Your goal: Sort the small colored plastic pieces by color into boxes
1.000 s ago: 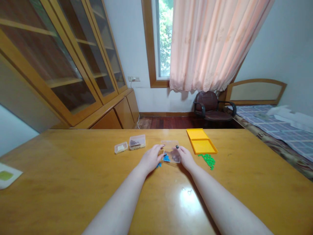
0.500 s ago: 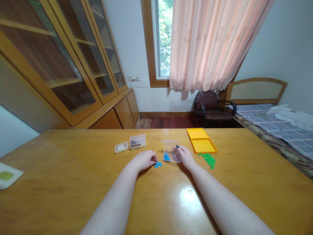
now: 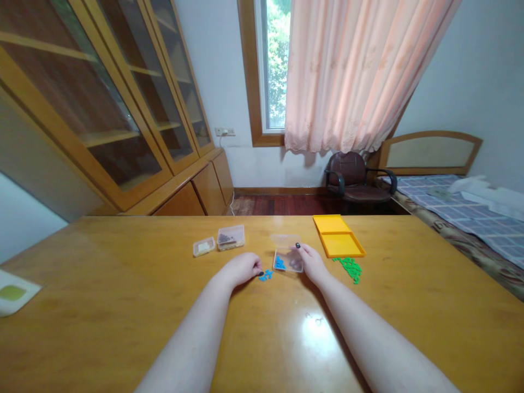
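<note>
Here, two hands (image 3: 242, 267) (image 3: 313, 264) flank one blue pile (image 3: 266, 275), one clear box (image 3: 292, 265)

Blue pieces (image 3: 266, 276) lie beside 1 clear box (image 3: 289, 267) (open, more inside).

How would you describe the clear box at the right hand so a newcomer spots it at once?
On the wooden table, look to the middle, between the left hand and the right hand. The clear plastic box is there, beside the right hand's fingers. Its blue pieces set it apart from the dark-filled box and smaller pale-filled box farther left.
</note>
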Demonstrator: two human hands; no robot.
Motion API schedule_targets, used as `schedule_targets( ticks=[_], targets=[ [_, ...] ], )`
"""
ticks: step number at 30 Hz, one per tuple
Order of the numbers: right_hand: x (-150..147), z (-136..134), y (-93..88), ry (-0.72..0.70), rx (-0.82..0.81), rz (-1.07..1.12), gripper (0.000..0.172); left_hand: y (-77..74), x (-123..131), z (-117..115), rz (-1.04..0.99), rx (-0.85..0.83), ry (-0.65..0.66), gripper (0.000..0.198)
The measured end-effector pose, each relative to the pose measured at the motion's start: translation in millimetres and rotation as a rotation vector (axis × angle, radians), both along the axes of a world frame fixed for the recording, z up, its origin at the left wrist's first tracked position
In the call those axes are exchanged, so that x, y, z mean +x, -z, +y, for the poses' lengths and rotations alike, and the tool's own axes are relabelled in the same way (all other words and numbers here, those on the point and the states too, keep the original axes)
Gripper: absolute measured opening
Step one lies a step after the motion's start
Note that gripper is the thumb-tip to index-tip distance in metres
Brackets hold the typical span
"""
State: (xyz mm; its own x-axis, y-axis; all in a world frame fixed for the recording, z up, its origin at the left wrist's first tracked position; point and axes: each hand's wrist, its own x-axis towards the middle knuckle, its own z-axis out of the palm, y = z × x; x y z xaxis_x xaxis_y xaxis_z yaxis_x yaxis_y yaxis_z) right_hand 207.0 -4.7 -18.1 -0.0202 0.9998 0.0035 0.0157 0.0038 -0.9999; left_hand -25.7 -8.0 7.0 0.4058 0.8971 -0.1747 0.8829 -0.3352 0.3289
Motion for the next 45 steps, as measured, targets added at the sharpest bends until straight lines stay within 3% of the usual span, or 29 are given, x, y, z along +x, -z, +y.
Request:
schedule_targets(
  ticks=[7,14,19,25,36,41,45],
  targets=[
    [0.6,2.7,8.7,-0.016,-0.037,0.033,0.045,-7.1,2.6,0.4,-0.064,0.029,-0.028,0.013],
    [1.0,4.1,10.7,-0.005,0.035,-0.027,0.045,-13.3,27.4,-4.8,-0.294,0.250,-0.072,0.015],
    [1.2,3.8,11.2,-0.023,0.005,-0.002,0.047,-2.8,24.1,2.1,-0.219,0.315,-0.137,0.020],
    [0.7,3.7,11.6,-0.018,-0.027,0.028,0.047,12.1,23.9,13.0,-0.102,0.285,-0.089,0.022],
    [0.8,3.7,11.8,-0.013,-0.017,0.004,0.047,12.6,35.0,11.5,0.051,0.324,-0.128,0.020],
    [0.4,2.8,9.9,-0.026,-0.046,0.045,0.044,10.7,31.2,10.8,-0.040,0.329,-0.158,0.017],
    [0.7,2.8,10.1,-0.033,-0.033,0.047,0.043,4.0,32.9,4.1,-0.247,0.444,-0.148,0.019]
  ],
)
